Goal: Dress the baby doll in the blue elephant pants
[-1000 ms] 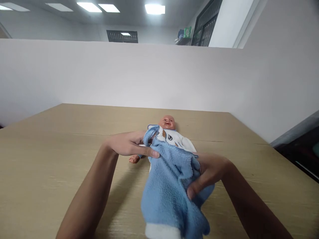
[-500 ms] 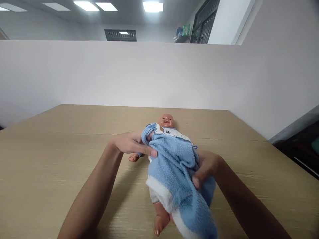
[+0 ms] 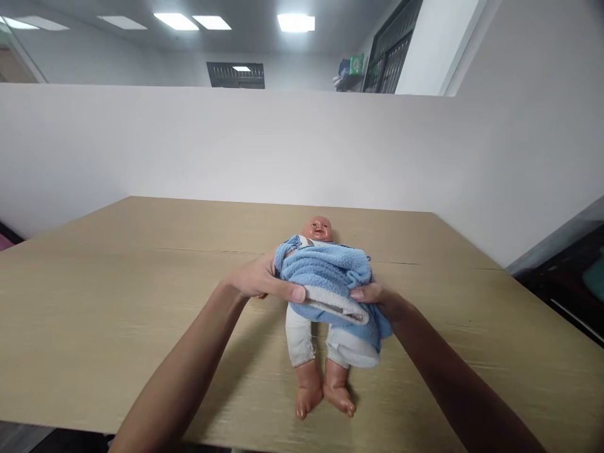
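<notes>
A baby doll (image 3: 309,384) lies on its back, head away from me, with white leggings and bare feet toward me. Bunched over its torso is a blue terry garment (image 3: 330,267) with a white band. My left hand (image 3: 264,277) grips the garment's left side, the thumb laid on the end of the white band and the fingers hidden under the cloth. On the other side, my right hand (image 3: 380,299) pinches the fabric with its thumb on top. Part of the cloth hangs over the doll's thigh at the right. The doll's arms are mostly covered.
The wooden table (image 3: 141,283) carries the doll, with its front edge near me at the lower left. A white partition wall (image 3: 236,145) rises behind it. To the right, past the table's side, is a dark piece of furniture (image 3: 566,283).
The garment's lower part has been lifted and folded up toward the doll's belly, uncovering both legs. My right hand has moved up and slightly away from me. The view has shifted a little.
</notes>
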Tool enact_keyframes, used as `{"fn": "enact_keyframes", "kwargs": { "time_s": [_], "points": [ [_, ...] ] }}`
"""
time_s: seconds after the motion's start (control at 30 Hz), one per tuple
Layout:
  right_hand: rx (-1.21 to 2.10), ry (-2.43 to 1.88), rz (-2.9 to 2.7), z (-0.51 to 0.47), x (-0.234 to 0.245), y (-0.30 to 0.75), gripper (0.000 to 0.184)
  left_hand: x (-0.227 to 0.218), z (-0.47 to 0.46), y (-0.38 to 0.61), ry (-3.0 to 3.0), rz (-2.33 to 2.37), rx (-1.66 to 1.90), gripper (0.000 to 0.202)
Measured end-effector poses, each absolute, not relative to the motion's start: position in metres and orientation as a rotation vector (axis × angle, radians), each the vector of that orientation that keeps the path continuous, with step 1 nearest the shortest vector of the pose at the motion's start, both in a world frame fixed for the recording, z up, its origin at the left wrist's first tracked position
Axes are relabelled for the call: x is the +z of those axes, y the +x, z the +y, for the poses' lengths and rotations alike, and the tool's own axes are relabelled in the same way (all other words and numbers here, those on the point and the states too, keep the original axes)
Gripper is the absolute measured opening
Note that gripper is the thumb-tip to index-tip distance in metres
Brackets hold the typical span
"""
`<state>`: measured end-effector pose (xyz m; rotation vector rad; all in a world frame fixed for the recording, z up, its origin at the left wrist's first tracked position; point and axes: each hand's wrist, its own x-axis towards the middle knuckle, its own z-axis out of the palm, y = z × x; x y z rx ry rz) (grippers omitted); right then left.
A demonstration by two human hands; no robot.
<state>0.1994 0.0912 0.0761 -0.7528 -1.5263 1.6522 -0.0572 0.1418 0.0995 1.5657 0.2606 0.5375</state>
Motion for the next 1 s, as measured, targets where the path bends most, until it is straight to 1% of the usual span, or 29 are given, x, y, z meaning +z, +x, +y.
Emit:
{"fn": "enact_keyframes", "kwargs": {
  "time_s": [0.03, 0.13, 0.17, 0.2, 0.33, 0.43, 0.5, 0.6, 0.7, 0.87, 1.0],
  "points": [
    [1.667, -0.722, -1.509, 0.086, 0.077, 0.199, 0.059, 0.093, 0.135, -0.058, 1.522, 0.300, 0.624, 0.069],
    [1.658, -0.692, -1.604, 0.066, 0.079, 0.199, 0.074, 0.070, 0.106, -0.062, 1.375, 0.445, 0.769, 0.065],
    [1.616, -0.732, -1.674, 0.059, 0.080, 0.199, 0.075, 0.064, 0.093, -0.064, 1.338, 0.489, 0.797, 0.063],
    [1.564, -0.796, -1.728, 0.052, 0.080, 0.198, 0.073, 0.058, 0.080, -0.064, 1.315, 0.522, 0.813, 0.062],
    [1.244, -1.169, -1.733, 0.019, 0.075, 0.186, 0.042, 0.041, 0.023, -0.062, 1.305, 0.668, 0.783, 0.057],
    [1.053, -1.323, -1.769, -0.002, 0.065, 0.174, 0.021, 0.027, -0.012, -0.057, 1.256, 0.928, 0.827, 0.059],
    [0.989, -1.370, -1.829, -0.010, 0.057, 0.168, 0.014, 0.014, -0.026, -0.053, 1.228, 1.079, 0.895, 0.061],
    [0.946, -1.434, -1.862, -0.013, 0.041, 0.164, 0.017, -0.008, -0.034, -0.048, 1.275, 1.187, 0.958, 0.061],
    [0.948, -1.465, -1.866, -0.008, 0.026, 0.163, 0.025, -0.023, -0.028, -0.044, 1.381, 1.224, 0.953, 0.058],
    [0.852, -1.522, -1.881, 0.003, 0.007, 0.161, 0.031, -0.033, -0.009, -0.038, 1.491, 1.263, 0.912, 0.039],
    [0.739, -1.616, -1.856, 0.016, -0.001, 0.159, 0.033, -0.037, 0.006, -0.036, 1.574, 1.305, 0.940, 0.039]
  ]
}}
